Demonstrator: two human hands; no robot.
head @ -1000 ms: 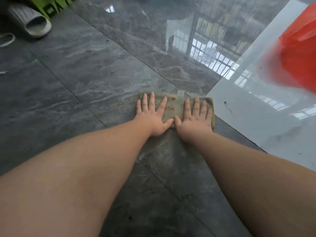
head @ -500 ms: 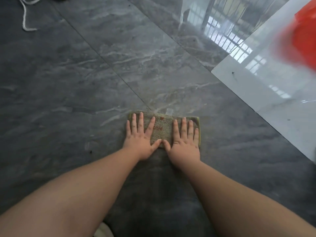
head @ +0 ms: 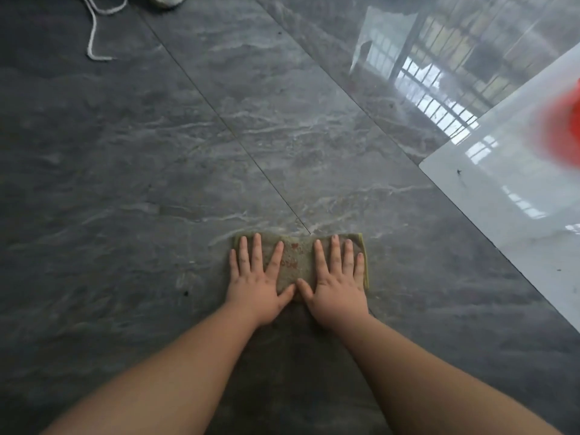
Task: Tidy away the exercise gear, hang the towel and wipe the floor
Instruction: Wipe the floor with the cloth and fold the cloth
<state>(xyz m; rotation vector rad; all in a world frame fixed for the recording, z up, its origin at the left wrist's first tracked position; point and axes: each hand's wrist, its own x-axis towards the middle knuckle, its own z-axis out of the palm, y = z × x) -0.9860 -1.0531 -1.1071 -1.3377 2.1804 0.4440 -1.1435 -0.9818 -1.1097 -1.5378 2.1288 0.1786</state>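
Observation:
A folded olive-green cloth (head: 298, 262) with faint red marks lies flat on the dark grey marble floor (head: 157, 183). My left hand (head: 259, 281) presses on its left half with fingers straight and spread. My right hand (head: 337, 281) presses on its right half the same way, thumbs almost touching. Both forearms stretch forward from the bottom of the view. A darker, damp-looking strip of floor runs from the cloth back toward me.
A white cord (head: 94, 32) and the edge of a pale shoe (head: 166, 0) lie at the top left. A glossy white tile strip (head: 518, 199) crosses the right side, with a blurred red object (head: 565, 120) above it.
Both hands have drawn the cloth back toward me across the floor, away from the white tile. The slipper and green item at top left have left the view.

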